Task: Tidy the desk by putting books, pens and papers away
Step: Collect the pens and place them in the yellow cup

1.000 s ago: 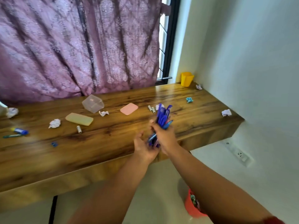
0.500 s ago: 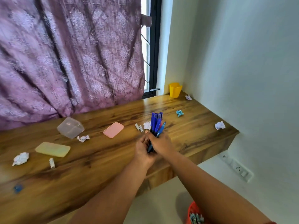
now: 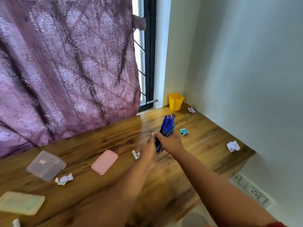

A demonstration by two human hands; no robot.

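Since half a second ago: view swung closer toward the corner, yellow cup [image 3: 175, 101] now larger and nearer the pens; bundle of blue pens [image 3: 166, 128] carried farther over the tabletop [image 3: 205, 145], toward that cup, tips tilted the same way. Green lid [image 3: 21, 203] now at lower left edge, blue scrap out of view.

Right hand [image 3: 170, 142] wrapped tight around the lower half of the pen bundle, grip fully closed on it, held above the wood rather than resting. Left hand [image 3: 148, 151] pressed against the bundle's base from the left, fingers curled; blurred, so unclear whether actually clasping the pens or only steadying them.

Lower ends of pens hidden between the two hands; exact count impossible to make out. Small white roll [image 3: 135, 155] partly covered by the left hand. Crumpled papers scattered: teal one [image 3: 184, 131] just right of the pens, white one [image 3: 233, 146] near the wall, another [image 3: 191, 109] beside the cup, another [image 3: 64, 179] by the clear box [image 3: 45, 165]. Pink lid [image 3: 105, 162] flat at centre.
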